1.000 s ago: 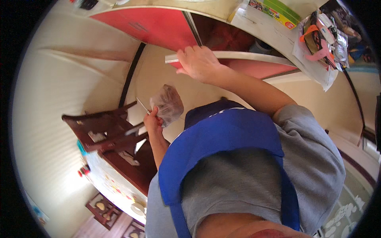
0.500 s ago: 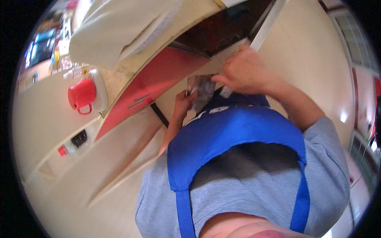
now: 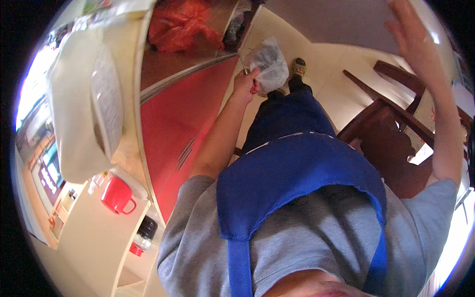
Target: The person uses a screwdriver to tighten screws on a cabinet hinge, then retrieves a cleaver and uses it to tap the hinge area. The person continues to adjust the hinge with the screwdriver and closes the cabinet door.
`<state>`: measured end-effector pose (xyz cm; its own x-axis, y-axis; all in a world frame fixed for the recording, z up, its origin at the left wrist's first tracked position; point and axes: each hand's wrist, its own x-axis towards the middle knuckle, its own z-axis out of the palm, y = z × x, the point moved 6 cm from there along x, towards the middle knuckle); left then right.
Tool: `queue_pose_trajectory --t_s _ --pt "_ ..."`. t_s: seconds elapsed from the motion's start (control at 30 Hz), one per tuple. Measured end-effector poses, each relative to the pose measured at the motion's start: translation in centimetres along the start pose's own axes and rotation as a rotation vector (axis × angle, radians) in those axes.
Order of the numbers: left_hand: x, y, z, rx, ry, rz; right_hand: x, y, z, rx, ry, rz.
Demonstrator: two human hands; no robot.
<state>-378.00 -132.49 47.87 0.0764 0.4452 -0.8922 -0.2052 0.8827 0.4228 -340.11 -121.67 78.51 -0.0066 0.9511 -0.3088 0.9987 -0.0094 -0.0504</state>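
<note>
My left hand (image 3: 246,85) is closed, gripping a clear plastic bag (image 3: 269,67) with something dark and unclear inside. A thin metal rod-like piece (image 3: 242,63) juts up from the same fist; its kind is not clear. Just left of the bag is an open cabinet compartment (image 3: 193,60) above a red panel (image 3: 183,119). It holds a red plastic bag (image 3: 183,24) and a dark, partly clear bundle (image 3: 236,24). My right hand (image 3: 409,37) is raised at upper right with fingers stretched and apart, beside the edge of a grey panel (image 3: 341,22). Nothing shows in it.
A dark wooden chair (image 3: 391,138) stands on the tiled floor (image 3: 321,74) to the right. On the left, a pale cloth-like cover (image 3: 74,109) lies over the counter. A red mug (image 3: 118,195) and a red-capped jar (image 3: 143,235) stand nearer me.
My right hand has moved up and right, away from the bag, and its fingers have spread. My left hand still holds the bag. The view has shifted, showing the compartment's contents and the chair.
</note>
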Motion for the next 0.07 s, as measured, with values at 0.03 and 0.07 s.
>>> queue_pose_trajectory --t_s 0.03,0.07 --pt "1.4 -0.9 0.2 -0.075 0.016 -0.072 1.1 2.0 0.1 -0.030 0.057 0.016" --pt "2.9 -1.4 0.7 -0.135 0.015 -0.089 2.4 3.1 -1.2 -0.101 0.267 -0.154"
